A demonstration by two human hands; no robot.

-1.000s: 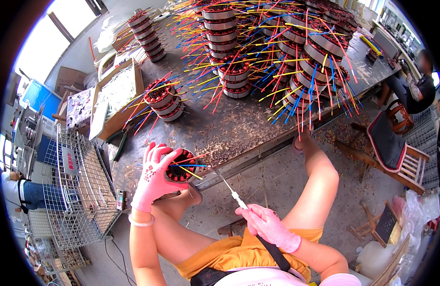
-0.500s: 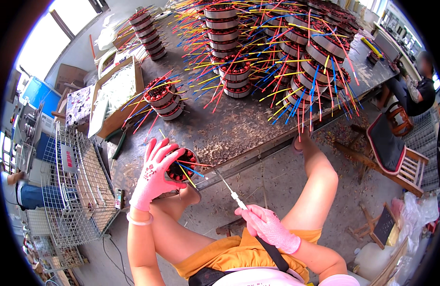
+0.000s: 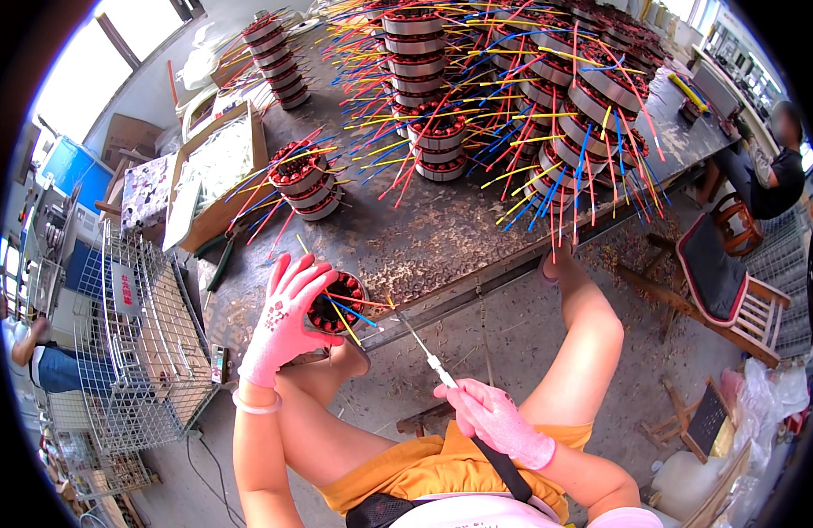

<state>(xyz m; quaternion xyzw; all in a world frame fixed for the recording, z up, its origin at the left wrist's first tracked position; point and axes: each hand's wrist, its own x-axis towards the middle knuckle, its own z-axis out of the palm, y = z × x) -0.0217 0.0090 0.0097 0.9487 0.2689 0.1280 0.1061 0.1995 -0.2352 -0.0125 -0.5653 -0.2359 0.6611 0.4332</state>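
Observation:
My left hand [image 3: 287,321], in a pink glove, grips a ring-shaped motor stator [image 3: 338,324] at the table's near edge, thumb and fingers spread around its rim. Red, blue and yellow leads [image 3: 346,321] stick out of the stator to the right. In my right hand [image 3: 494,418], also gloved in pink, is a slim tool with a white handle [image 3: 438,368] and a thin metal shaft [image 3: 412,330]. The shaft points up and left. Its tip is close to the end of the red lead; whether they touch is too small to tell.
Stacked stators [image 3: 415,62] with coloured leads crowd the table's back; a short stack [image 3: 305,180] stands nearer. Green-handled pliers [image 3: 221,262] lie beside an open carton [image 3: 217,176]. A wire cage [image 3: 142,334] stands left, a wooden chair [image 3: 723,273] right. A co-worker [image 3: 767,167] sits far right.
My hands, the stator and the tool keep nearly the same places. A yellowish bit now shows at the tool's tip. At the left edge, another person's arm has shifted.

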